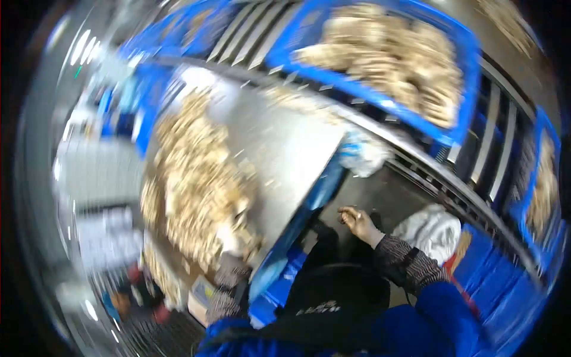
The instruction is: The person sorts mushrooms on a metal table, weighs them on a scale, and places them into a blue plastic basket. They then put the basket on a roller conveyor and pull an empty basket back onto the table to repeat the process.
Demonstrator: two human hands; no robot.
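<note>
My left hand (229, 239), whitish and smeared by motion, is at the near edge of a heap of pale beige pieces (199, 172) on the metal table (291, 154). Its fingers do not show clearly, nor does what they touch. My right hand (360, 225) is off the table, over the dark floor beside my body. Its fingers are curled inward; whether anything small is in them is hidden. Patterned cuffs (401, 259) cover my forearms.
A blue crate (467, 71) full of beige pieces stands on a roller conveyor (493, 131) beyond the table. Another blue crate (526, 202) is at the right. A white sack (431, 232) lies near my right arm. Another person (140, 294) is at lower left.
</note>
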